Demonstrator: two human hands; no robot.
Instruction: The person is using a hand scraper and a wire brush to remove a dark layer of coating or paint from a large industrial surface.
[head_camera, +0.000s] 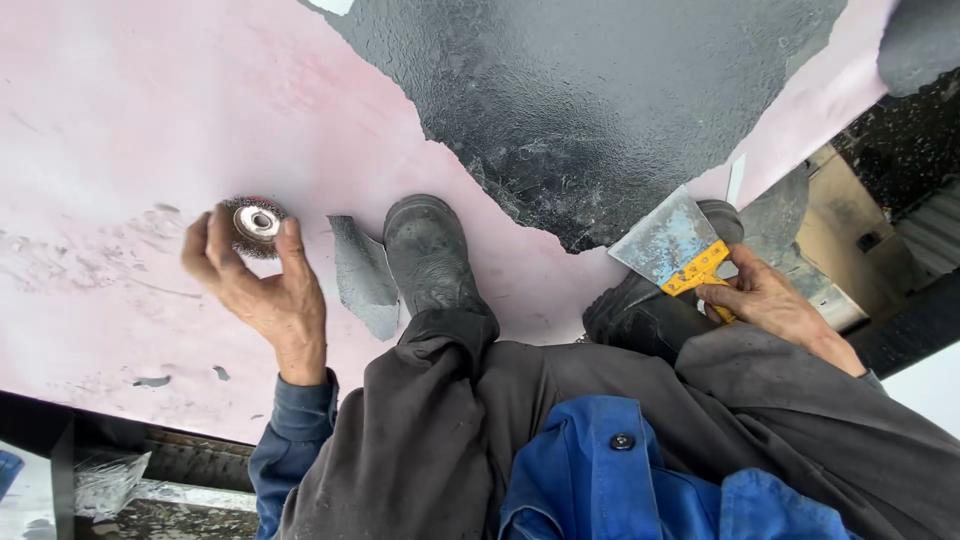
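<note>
At left, our left hand (262, 290) pinches a wire cup brush (254, 224) between thumb and fingers: round, dark bristles ringing a bright metal hub, held just above the pink surface (100, 130). At right, our right hand (765, 300) is clamped on the yellow handle of a scraper (680, 250), its broad blade dull grey, blue-stained. The two hands are well apart. Between them: two black boots (430, 255), grey trousers, blue jacket. Beyond: black coating (600, 100) with ragged edges over the pink; one loose grey flake (365, 275) beside the left boot.
</note>
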